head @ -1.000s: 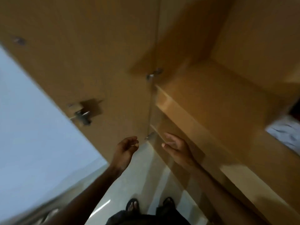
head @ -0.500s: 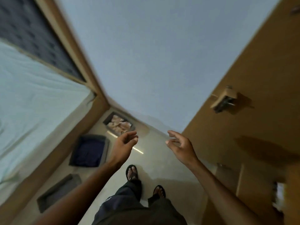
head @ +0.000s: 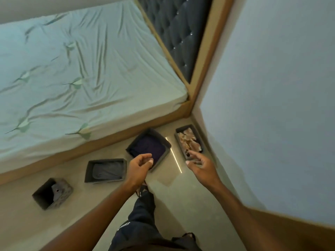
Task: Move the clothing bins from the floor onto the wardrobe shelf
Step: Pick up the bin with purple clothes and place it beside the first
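Several dark grey fabric bins stand on the floor along the bed. One bin (head: 198,140) by the wall holds beige clothes, and the bin beside it (head: 164,142) holds dark purple clothes. Further left are a bin with grey clothes (head: 88,171) and a small patterned bin (head: 63,198). My left hand (head: 139,168) hovers empty with curled fingers over the near edge of the purple bin. My right hand (head: 201,164) is held out empty, fingers apart, just in front of the beige bin. The wardrobe shelf is out of view.
A bed (head: 72,78) with a pale green sheet and a dark tufted headboard (head: 177,29) fills the left and top. A light blue wall (head: 272,105) rises on the right. A wooden edge (head: 290,221) shows at lower right. My legs and sandals (head: 143,192) are on the beige floor.
The view has swung from the wardrobe interior past the wall to the bed and the floor bins. Both hands stayed empty and now reach toward the two bins near the wall.
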